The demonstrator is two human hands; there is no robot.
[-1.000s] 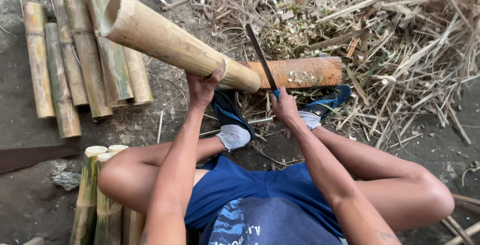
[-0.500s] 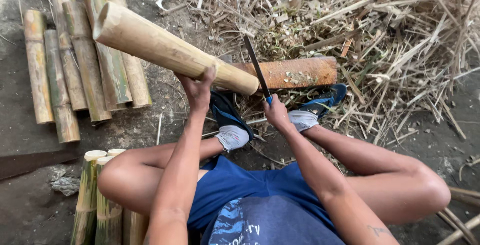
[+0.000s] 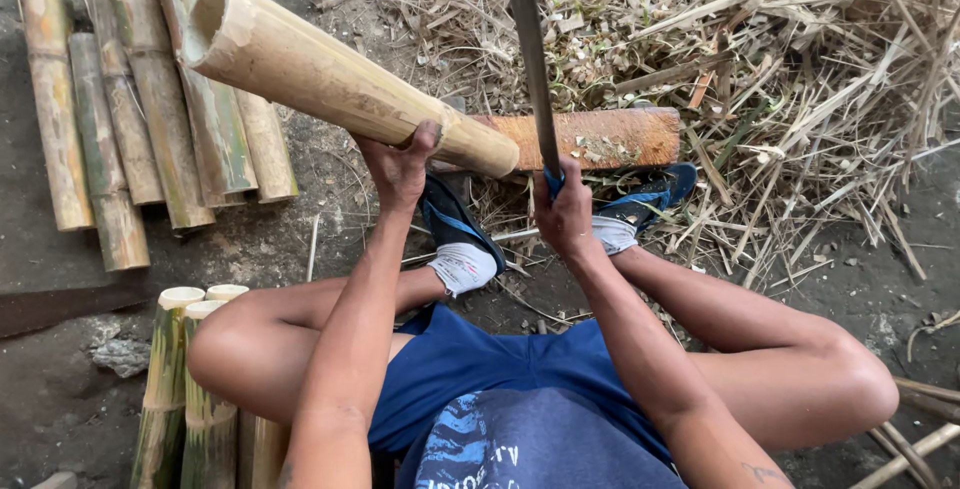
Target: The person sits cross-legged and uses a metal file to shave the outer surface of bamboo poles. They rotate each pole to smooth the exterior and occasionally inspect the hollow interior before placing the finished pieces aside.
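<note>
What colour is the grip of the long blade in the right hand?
Blue: a bit of the handle shows above the right hand in the head view.

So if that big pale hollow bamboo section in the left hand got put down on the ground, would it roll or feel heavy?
The big pale hollow bamboo section is round and smooth, so it would probably roll on flat ground. Its open end shows a hollow core, so it is likely light for its size. It looks stiff: the left hand props it near one end, without any visible sag.
</note>
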